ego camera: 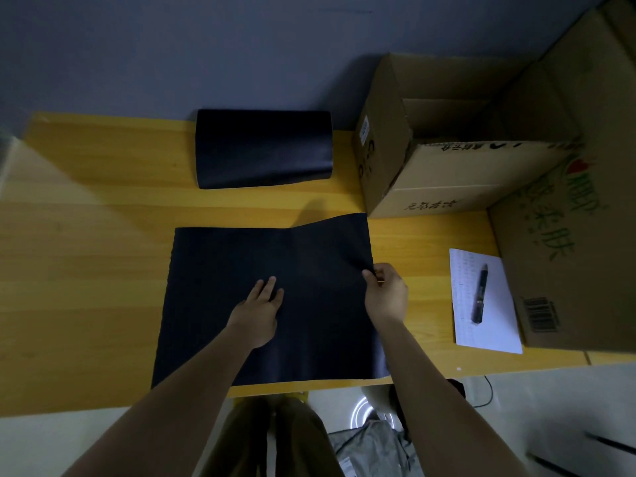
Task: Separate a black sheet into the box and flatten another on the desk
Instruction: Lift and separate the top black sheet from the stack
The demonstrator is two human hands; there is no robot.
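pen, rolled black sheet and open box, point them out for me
pen point(480, 293): head view, middle of its barrel, lying on white paper.
rolled black sheet point(263, 148): head view, middle of its curved top.
open box point(385, 156): head view, its left outer wall.

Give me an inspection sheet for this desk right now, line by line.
Surface: yellow wooden desk, dim light.
Job's things: black sheet flat near the front edge, far right corner lifted; curled black sheet behind it; open cardboard box at right.
Clutter: pen on white paper; larger printed carton.
Grippers: left hand flat on the sheet; right hand pinching its right edge.
Cables: thin dark cable on the floor.
Surroundings: grey wall, pale floor.
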